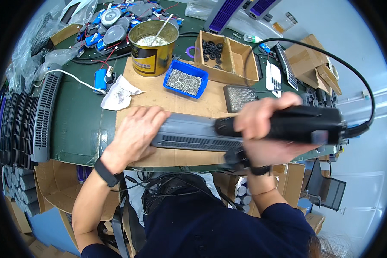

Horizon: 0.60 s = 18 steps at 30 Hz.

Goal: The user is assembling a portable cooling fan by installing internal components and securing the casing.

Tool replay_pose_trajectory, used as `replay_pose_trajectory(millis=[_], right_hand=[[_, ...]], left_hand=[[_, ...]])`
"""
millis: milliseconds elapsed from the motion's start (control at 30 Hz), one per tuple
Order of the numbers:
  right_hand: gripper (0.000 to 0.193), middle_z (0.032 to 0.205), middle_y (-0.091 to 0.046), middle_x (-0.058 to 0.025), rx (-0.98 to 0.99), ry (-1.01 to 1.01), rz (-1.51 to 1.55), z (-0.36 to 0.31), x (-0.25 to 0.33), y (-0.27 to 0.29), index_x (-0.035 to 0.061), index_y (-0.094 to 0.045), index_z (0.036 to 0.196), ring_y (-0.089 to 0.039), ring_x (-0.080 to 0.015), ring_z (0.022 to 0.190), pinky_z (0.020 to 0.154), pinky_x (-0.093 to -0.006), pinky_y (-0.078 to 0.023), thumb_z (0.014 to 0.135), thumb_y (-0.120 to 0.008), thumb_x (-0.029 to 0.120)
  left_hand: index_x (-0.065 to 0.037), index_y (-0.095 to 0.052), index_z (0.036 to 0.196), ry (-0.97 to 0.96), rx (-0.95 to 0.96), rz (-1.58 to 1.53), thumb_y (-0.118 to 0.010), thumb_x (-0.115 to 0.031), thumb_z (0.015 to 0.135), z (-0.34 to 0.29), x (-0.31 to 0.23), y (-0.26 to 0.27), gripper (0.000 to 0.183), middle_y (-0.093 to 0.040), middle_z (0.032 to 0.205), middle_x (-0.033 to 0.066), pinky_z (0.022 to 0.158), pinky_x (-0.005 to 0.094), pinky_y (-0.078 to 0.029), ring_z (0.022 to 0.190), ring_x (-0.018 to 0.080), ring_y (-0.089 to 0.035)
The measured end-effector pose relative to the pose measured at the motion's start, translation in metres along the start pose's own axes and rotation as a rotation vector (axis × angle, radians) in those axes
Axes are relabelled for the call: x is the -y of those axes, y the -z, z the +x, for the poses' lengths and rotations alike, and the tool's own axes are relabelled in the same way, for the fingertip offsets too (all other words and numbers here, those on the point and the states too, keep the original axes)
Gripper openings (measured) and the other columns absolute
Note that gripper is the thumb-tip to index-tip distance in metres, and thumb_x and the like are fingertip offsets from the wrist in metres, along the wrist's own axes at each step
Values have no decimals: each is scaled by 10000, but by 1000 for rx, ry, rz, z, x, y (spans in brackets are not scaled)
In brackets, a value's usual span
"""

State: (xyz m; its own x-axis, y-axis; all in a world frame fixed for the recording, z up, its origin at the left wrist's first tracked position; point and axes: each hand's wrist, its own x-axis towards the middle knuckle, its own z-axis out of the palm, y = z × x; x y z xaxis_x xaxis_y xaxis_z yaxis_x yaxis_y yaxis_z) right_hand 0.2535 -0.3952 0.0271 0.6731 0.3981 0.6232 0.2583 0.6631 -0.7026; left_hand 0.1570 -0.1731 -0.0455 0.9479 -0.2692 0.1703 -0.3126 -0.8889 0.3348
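In the head view, a grey slotted casing (pixel 198 136) was pressed flat by the left hand (pixel 135 131), fingers together, at the desk's (pixel 79 118) near edge, while a black power screwdriver (pixel 288 124) was clamped in the right hand's (pixel 262 129) fingers.

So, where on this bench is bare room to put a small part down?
Two patches are free: the cardboard sheet between the crumpled paper, the blue screw tray and the grey housing; and the green mat between the vented covers and that sheet. The far edge, around the tin can and the blue parts, is crowded.
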Motion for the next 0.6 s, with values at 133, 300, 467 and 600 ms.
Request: replay_pose_trajectory(millis=[133,300,467,600], right_hand=[[967,622,-474,-59,-180,2,-59,5,26,69,46,-482,1138,-445,-160,509,518,-313,-396,759,-259,908],[926,608,-449,-61,-346,-153,-159,2,23,90,38,-485,1100,-427,-167,509,523,-311,-409,800,-224,875],[887,624,-432,-56,-343,-252,-308,4,13,101,34,-479,1122,-415,-169,515,536,-330,-389,848,-203,831],[897,604,-423,-54,-291,-297,-220,-8,5,110,40,-471,1092,-407,-165,499,514,-325,-385,825,-207,854]], left_hand=[[-33,-498,1197,92,46,376,-839,-201,522,0,-14,4,774,-566,1100,113,1051,513,-358,1086,307,-559],[-24,-503,1203,-47,27,35,-882,-267,534,55,-64,-12,806,-575,1105,162,1021,518,-394,1086,328,-570],[-1,-554,1200,36,335,-80,-890,-307,531,86,-61,-25,808,-646,954,173,754,423,-540,859,370,-663],[5,-580,978,14,286,-79,-876,-263,516,87,-61,-27,610,-642,865,173,751,420,-532,835,345,-663]])
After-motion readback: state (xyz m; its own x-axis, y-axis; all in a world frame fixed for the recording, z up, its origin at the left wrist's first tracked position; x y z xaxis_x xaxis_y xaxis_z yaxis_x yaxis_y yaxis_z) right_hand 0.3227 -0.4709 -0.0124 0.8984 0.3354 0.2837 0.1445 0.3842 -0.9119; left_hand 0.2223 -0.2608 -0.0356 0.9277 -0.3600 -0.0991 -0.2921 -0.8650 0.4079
